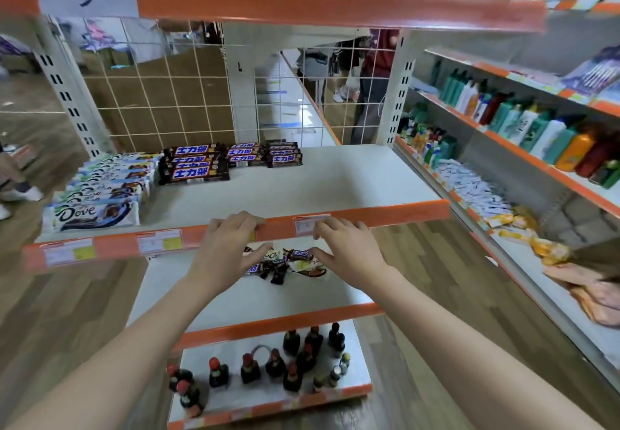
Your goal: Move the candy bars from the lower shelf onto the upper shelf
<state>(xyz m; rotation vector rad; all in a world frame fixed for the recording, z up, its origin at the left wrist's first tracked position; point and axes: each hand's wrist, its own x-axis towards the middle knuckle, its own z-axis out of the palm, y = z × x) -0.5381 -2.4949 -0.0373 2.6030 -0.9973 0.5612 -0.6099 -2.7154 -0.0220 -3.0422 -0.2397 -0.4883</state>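
A small heap of loose candy bars (285,262), dark Snickers and white Dove wrappers, lies on the lower shelf (235,298) just under the orange front edge of the upper shelf (352,181). My left hand (228,245) and my right hand (349,248) hover on either side of the heap, fingers spread and relaxed, holding nothing. On the upper shelf, white Dove bars (100,188) sit in a row at the left and dark Snickers bars (198,166) are stacked at the back, with more Snickers bars (265,154) beside them.
The orange rail with price labels (157,243) crosses right above my hands. Dark bottles (292,362) stand on the bottom shelf. A neighbouring rack at the right carries shampoo bottles (523,124) and packets (469,181). People stand behind the wire grid (362,87).
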